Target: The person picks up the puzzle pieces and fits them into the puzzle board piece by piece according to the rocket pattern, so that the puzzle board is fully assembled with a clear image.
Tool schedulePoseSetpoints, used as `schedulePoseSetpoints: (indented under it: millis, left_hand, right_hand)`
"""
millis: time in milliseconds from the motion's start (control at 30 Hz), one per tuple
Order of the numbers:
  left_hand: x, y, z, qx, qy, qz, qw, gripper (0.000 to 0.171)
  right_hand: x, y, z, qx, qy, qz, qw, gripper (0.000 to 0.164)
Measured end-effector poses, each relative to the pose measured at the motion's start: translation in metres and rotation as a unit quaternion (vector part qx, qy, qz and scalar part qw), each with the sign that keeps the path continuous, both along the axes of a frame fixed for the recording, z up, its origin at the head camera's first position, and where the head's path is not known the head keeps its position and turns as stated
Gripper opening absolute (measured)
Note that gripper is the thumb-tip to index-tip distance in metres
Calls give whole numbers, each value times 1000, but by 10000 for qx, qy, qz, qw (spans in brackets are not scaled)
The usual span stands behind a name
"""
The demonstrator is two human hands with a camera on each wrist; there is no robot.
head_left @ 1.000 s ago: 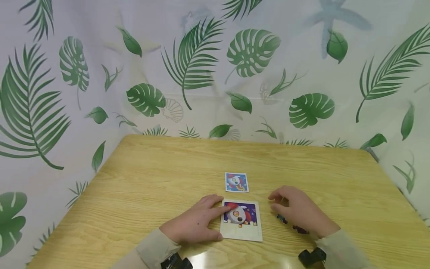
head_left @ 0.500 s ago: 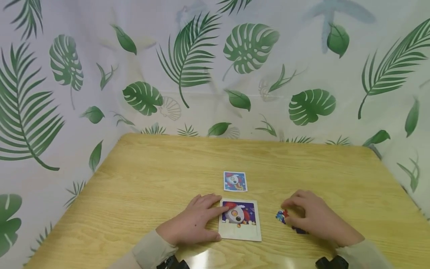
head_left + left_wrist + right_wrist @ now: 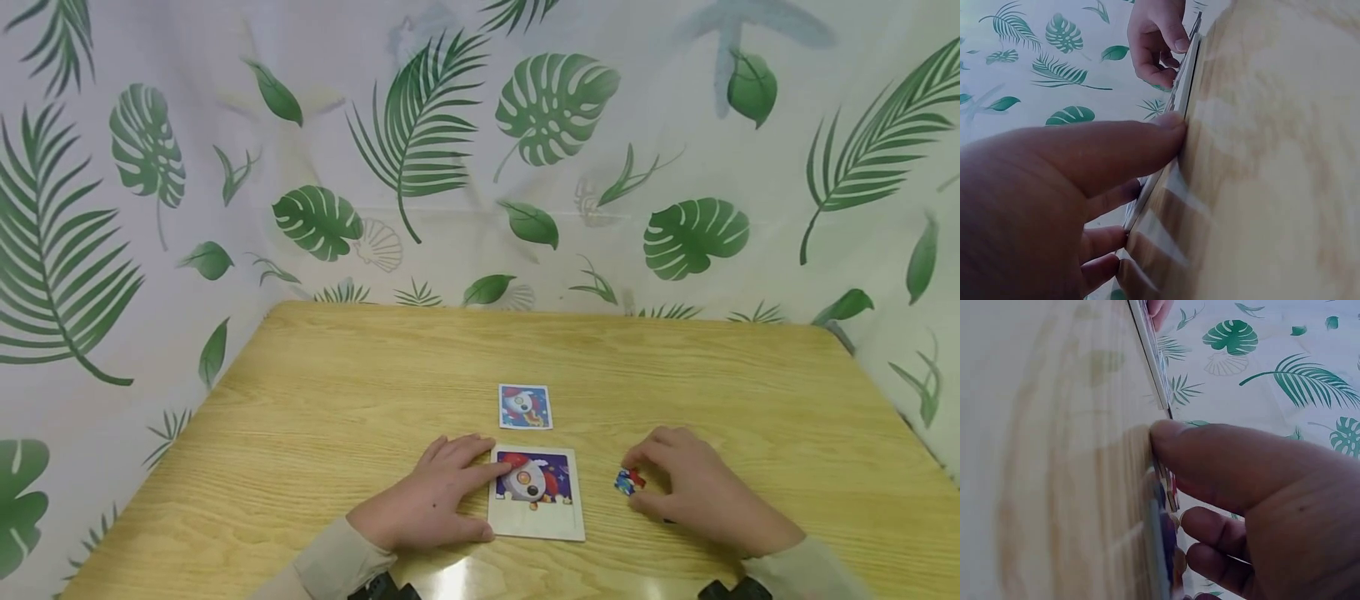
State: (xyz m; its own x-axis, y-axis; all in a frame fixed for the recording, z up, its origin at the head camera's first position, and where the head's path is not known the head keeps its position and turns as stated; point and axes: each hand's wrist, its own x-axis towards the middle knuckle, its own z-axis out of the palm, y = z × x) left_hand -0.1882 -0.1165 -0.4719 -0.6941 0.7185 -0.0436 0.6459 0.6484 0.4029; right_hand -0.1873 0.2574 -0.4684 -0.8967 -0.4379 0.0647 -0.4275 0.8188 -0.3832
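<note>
In the head view, a square jigsaw board (image 3: pixel 536 522) lies on the table, its upper part filled with a white round-headed character on purple and its lower part bare cream. My left hand (image 3: pixel 431 500) rests at its left edge, index finger on the picture and thumb by the lower corner. To the right, my right hand (image 3: pixel 701 492) pinches a small blue and red puzzle piece (image 3: pixel 624 482) between thumb and index finger, low at the table. Another dark puzzle piece (image 3: pixel 1166 550) lies under this hand, mostly hidden in the head view.
A small picture card (image 3: pixel 526 407) with a similar character on blue lies just beyond the board. The wooden table (image 3: pixel 360 375) reaches back to a leaf-patterned curtain (image 3: pixel 450 167) behind and at both sides.
My right hand has moved a little right, away from the board, and its thumb and index finger have come round the blue and red piece. The left hand stays on the board.
</note>
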Motion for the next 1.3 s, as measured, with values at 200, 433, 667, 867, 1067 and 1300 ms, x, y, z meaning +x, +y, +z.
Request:
schedulePoseSetpoints:
  millis: [200, 433, 667, 867, 1067, 1300]
  left_hand:
    - [-1, 0, -2, 43, -85, -2, 10000, 78]
    - [-2, 1, -2, 50, -47, -23, 10000, 79]
    - [-2, -1, 0, 54, -75, -49, 9999, 79]
    - [-3, 0, 0, 26, -58, -74, 10000, 79]
    - [-3, 0, 0, 4, -102, -52, 9999, 78]
    - [-3, -1, 0, -3, -166, -37, 9999, 76]
  right_hand:
    - [1, 0, 1, 0, 85, -195, 9998, 41]
    - [1, 0, 4, 19, 11, -297, 9996, 36]
    - [1, -8, 2, -51, 85, -121, 9999, 30]
    - [4, -24, 0, -253, -134, -203, 9994, 29]
    - [8, -46, 2, -491, -211, -85, 9985, 30]
    - [11, -81, 0, -530, -166, 292, 9980, 30]
